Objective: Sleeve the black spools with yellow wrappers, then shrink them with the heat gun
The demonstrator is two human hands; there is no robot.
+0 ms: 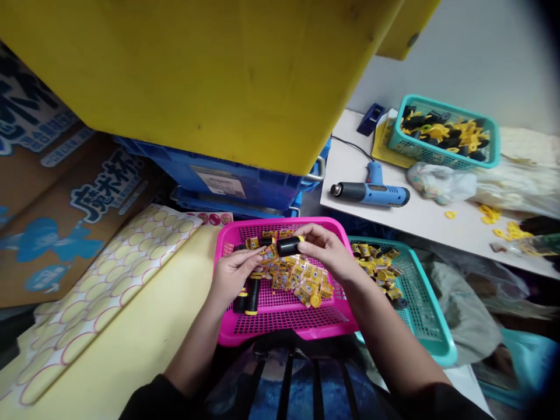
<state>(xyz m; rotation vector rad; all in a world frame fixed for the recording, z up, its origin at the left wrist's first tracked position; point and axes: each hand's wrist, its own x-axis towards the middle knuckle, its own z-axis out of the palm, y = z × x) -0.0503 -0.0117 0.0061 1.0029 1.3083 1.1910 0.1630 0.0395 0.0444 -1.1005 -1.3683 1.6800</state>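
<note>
Over the pink basket (312,319), my right hand (328,251) grips a short black cylinder (287,246) with a yellow end, lying sideways. My left hand (236,273) is closed in a pinch on a small yellow printed plastic sleeve (268,254), close to the cylinder's free end. Whether sleeve and cylinder touch, I cannot tell. Beneath the hands lies a heap of similar yellow printed sleeves (306,279). Several black cylinders with yellow ends (252,294) rest at the basket's left side, partly hidden by my left hand.
A teal basket (431,309) with yellow wrapped pieces stands right of the pink one. On the white table lie a blue heat gun (371,193) and another teal basket (444,156) of black and yellow parts. A yellow bin (210,76) overhangs ahead; sticker sheets (109,286) lie left.
</note>
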